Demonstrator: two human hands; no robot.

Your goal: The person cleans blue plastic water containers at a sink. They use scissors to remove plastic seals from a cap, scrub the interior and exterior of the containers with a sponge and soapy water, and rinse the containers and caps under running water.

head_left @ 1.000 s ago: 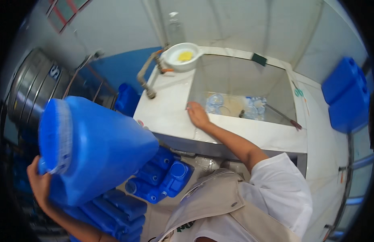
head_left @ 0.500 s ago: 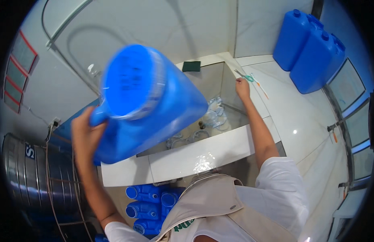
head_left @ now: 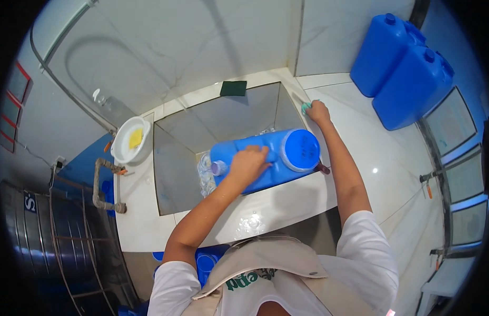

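My left hand (head_left: 250, 164) grips the handle of a large blue jug (head_left: 234, 150), which lies on its side over the front of the tiled basin (head_left: 184, 132). The jug's wide blue lid (head_left: 300, 148) points right, and a small pale cap (head_left: 218, 167) shows at its left. Clear plastic items (head_left: 205, 176) lie in the basin, partly hidden by the jug. My right hand (head_left: 319, 111) is closed on teal-handled scissors (head_left: 307, 107) on the basin's right ledge. A dark red handle (head_left: 323, 168) sticks out beside the jug.
A white bowl with a yellow sponge (head_left: 135, 138) and piping (head_left: 99, 179) are at left, a dark green pad (head_left: 233, 88) on the back rim. Two blue jerrycans (head_left: 397, 92) stand at upper right. A steel tank (head_left: 39, 231) is at lower left, more blue containers (head_left: 205, 260) below the basin.
My left hand has swung the jug rightward and down onto the basin's front. My right hand has moved from the front ledge to the right ledge and now holds the scissors.
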